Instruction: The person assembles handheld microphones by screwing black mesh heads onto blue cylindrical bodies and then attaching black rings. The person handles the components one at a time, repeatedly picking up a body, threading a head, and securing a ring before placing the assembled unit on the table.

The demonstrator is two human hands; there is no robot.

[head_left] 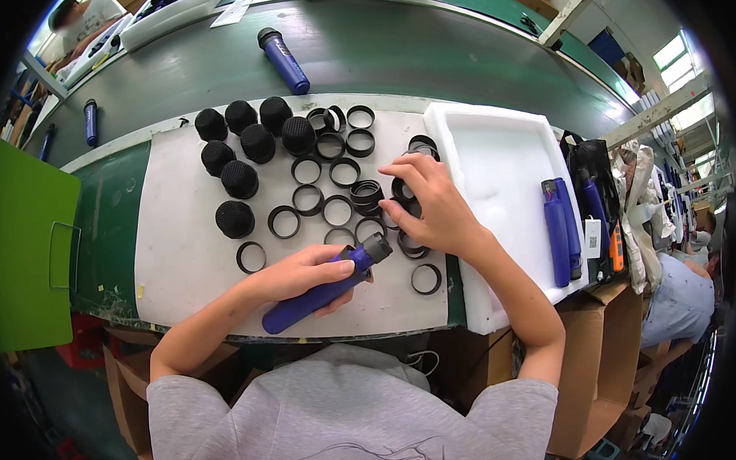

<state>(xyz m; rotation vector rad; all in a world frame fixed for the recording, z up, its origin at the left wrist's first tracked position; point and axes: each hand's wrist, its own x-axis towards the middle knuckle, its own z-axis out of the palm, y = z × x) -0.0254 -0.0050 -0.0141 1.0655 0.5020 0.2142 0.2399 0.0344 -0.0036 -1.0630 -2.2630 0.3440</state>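
My left hand (pixel 306 275) is closed around a blue microphone body (pixel 296 309), tilted with its dark, grille-less end up and to the right. My right hand (pixel 443 207) reaches over the black rings, thumb and fingers apart around several dark rings (pixel 402 187); whether it touches one I cannot make out. More loose black rings (pixel 272 221) lie scattered across the white work sheet (pixel 176 264), with a few stacked near my right fingertips. At the left of the rings stand several black mesh microphone heads (pixel 235 219).
A white foam tray (pixel 495 303) at the right holds blue microphone bodies (pixel 556 236). Beyond the sheet, a grey conveyor belt (pixel 390 56) carries an assembled blue microphone (pixel 283 61). A green panel (pixel 31 247) stands at left; cardboard boxes (pixel 597 368) stand lower right. Other people are at the edges.
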